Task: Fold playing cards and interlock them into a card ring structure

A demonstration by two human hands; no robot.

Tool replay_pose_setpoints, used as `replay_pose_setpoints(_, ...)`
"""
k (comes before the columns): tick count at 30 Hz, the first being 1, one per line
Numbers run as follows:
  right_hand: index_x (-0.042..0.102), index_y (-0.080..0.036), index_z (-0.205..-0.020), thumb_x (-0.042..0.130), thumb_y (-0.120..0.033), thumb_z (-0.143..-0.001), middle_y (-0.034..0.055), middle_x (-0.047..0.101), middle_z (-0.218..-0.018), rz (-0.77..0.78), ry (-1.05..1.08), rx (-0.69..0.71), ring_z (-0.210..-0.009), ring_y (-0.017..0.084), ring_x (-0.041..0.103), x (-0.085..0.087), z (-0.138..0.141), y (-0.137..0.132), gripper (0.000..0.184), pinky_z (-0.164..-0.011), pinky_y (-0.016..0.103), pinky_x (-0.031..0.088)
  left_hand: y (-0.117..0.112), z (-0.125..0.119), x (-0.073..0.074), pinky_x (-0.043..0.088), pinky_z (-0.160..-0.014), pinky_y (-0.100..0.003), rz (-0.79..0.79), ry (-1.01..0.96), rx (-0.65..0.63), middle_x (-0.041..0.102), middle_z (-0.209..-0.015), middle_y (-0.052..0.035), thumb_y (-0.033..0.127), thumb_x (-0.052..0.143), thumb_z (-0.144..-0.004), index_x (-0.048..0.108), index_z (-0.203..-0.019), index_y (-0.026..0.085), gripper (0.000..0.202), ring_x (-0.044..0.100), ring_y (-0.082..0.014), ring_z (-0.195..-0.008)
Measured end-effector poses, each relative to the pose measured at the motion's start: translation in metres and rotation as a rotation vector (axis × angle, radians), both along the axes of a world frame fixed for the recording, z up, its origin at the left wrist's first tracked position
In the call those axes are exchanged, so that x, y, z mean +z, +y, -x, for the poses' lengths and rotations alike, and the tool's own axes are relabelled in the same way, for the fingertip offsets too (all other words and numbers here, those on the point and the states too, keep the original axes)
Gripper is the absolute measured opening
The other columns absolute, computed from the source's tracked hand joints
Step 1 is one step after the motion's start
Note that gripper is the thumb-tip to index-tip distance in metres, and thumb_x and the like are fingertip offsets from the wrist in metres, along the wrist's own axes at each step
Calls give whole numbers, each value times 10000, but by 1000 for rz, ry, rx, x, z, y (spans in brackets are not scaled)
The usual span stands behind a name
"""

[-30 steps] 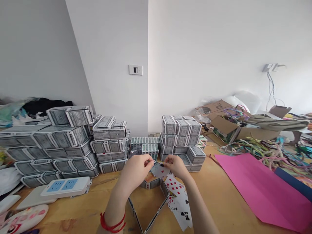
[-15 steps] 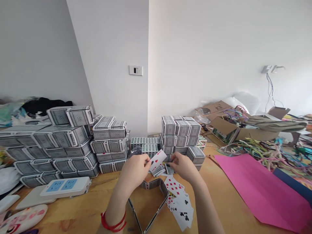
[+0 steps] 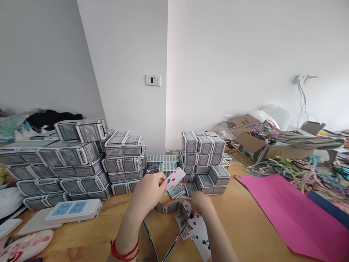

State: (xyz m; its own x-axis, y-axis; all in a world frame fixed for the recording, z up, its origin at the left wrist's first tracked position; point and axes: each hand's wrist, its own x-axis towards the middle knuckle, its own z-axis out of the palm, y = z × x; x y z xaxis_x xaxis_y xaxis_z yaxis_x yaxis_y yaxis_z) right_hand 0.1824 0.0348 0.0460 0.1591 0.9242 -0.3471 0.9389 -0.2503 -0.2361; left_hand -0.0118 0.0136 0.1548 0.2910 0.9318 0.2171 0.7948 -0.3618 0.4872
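My left hand [image 3: 151, 189], with a red cord bracelet, pinches a playing card [image 3: 175, 179], face up and tilted, showing red hearts. My right hand [image 3: 201, 203] reaches down onto a fan of face-up playing cards [image 3: 201, 234]; its fingers are curled together, and the hand hides what they may hold. A ring of joined folded cards [image 3: 171, 208] stands on edge on the table, open in the middle, below my left hand. Several loose cards [image 3: 177, 191] lie back side up behind it, with another small pile [image 3: 191, 188] beside them.
Folded-card blocks are stacked on the left [image 3: 84, 153], in the middle [image 3: 124, 160] and behind my right hand [image 3: 203, 145]. A white power strip [image 3: 73, 209] lies left. Pink paper [image 3: 289, 211], tangled cords [image 3: 289, 167] and a cardboard box [image 3: 286, 151] occupy the right.
My right hand has moved down and toward me, from the loose cards at the back to the face-up fan, whose cards have shifted. My left hand still holds its card in nearly the same place.
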Motion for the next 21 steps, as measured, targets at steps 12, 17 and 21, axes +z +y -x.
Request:
replay_pose_setpoints(12, 653, -167, -554, 652, -102, -551, 60, 672, -644, -53, 168, 107, -622, 190, 628, 27, -25, -8, 65, -473, 224, 423, 3, 2, 1, 281, -521, -242, -66, -24, -5, 585, -716, -21, 266, 422, -788, 588, -649, 196, 227, 489, -135, -580)
replay_pose_setpoints(17, 646, -166, -510, 658, -67, -520, 56, 643, -554, -4, 180, 81, -547, 191, 607, 29, -33, -13, 100, -422, 225, 395, 6, 5, -5, 304, -538, -248, -92, -36, 0, 543, -710, -8, 263, 415, -793, 564, -627, 195, 233, 470, -124, -559)
replay_pose_setpoints(21, 686, -158, -648, 636, -80, -571, 90, 671, -639, -47, 136, 33, -578, 212, 628, 22, -32, -7, 121, -467, 249, 428, 6, 5, -5, 296, -530, -249, -83, -45, -3, 545, -714, -9, 263, 417, -790, 571, -638, 200, 225, 475, -126, -566)
